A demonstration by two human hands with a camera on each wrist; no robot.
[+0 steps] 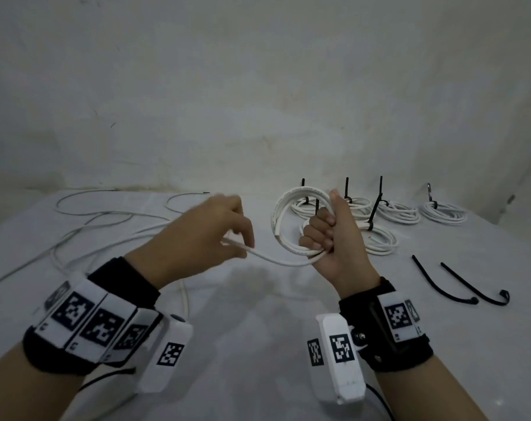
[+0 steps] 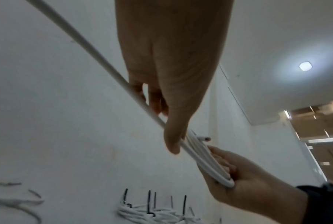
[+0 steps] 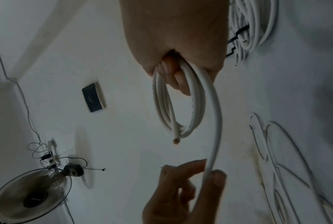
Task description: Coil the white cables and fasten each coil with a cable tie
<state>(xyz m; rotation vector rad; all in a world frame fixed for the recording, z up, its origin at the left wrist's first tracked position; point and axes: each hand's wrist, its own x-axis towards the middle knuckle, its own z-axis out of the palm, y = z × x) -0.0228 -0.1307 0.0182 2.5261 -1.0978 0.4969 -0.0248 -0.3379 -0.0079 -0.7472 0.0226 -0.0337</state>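
Observation:
My right hand (image 1: 325, 235) grips a small coil of white cable (image 1: 284, 217) upright above the table; in the right wrist view the coil (image 3: 178, 106) hangs from the curled fingers, its cut end showing. From the coil a loose strand (image 1: 276, 261) runs left to my left hand (image 1: 227, 235), which pinches it between thumb and fingers. In the left wrist view the cable (image 2: 96, 53) passes under the left fingers toward the coil (image 2: 213, 165). The rest of this cable (image 1: 85, 235) trails over the table at left.
Several finished white coils (image 1: 397, 212) with black ties stand behind the right hand. Two loose black cable ties (image 1: 440, 284) lie at right on the white table (image 1: 258, 329). A wall rises behind; a fan (image 3: 29, 195) shows in the right wrist view.

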